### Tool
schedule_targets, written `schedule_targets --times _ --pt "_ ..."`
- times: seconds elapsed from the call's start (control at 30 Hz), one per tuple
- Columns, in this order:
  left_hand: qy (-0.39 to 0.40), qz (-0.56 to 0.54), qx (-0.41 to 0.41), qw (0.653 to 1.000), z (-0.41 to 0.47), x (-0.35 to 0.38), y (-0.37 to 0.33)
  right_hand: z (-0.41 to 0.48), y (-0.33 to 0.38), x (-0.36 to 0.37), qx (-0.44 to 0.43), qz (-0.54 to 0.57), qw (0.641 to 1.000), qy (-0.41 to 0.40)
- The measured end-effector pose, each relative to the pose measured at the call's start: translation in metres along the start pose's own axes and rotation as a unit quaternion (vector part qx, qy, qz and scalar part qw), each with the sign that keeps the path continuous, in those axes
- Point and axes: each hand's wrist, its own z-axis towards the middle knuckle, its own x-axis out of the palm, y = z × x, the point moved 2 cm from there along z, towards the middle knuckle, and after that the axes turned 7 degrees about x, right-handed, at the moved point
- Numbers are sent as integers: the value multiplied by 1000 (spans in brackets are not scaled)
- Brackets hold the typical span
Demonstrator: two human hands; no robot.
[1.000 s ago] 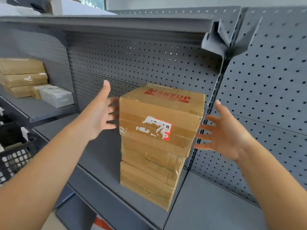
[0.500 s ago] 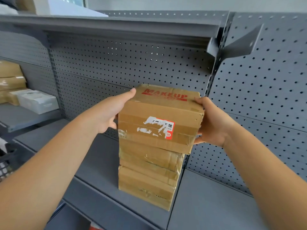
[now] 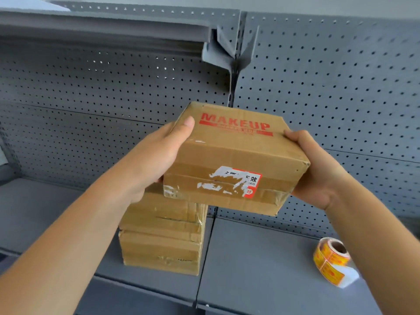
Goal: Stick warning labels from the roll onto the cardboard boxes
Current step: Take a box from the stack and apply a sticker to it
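Observation:
A cardboard box (image 3: 231,153) with red "MAKEUP" print and a torn white-and-red sticker on its front is held in the air, shifted right of the stack. My left hand (image 3: 159,153) grips its left side, thumb on top. My right hand (image 3: 318,169) grips its right side, thumb on the top edge. Below it two taped cardboard boxes (image 3: 163,235) stay stacked on the grey shelf (image 3: 261,269). A roll of yellow-and-red warning labels (image 3: 331,258) lies on the shelf at the right, with its loose end trailing forward.
A grey pegboard wall (image 3: 329,92) backs the shelf. An upper shelf (image 3: 102,26) with a metal bracket (image 3: 218,51) overhangs at the top left. The upright post (image 3: 233,87) divides the two bays.
My hands closed on the top box, lifted it off the stack and carried it to the right and toward me. The view shifted right, and the label roll came into sight.

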Motion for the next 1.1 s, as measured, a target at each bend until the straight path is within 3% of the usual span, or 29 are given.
schedule_targets --times 0.37,0.63,0.9,1.1 --pt "106 -57 61 991 1 114 -5 -54 -15 -109 3 48 994 -102" --pt "110 -46 12 993 -1 182 53 -40 -65 -164 72 63 988 -120" --pt "60 -41 -42 997 -25 217 114 -15 -131 -188 153 19 982 -111" --pt "54 -25 -87 994 -38 226 163 -3 -162 -185 157 -13 982 -100"
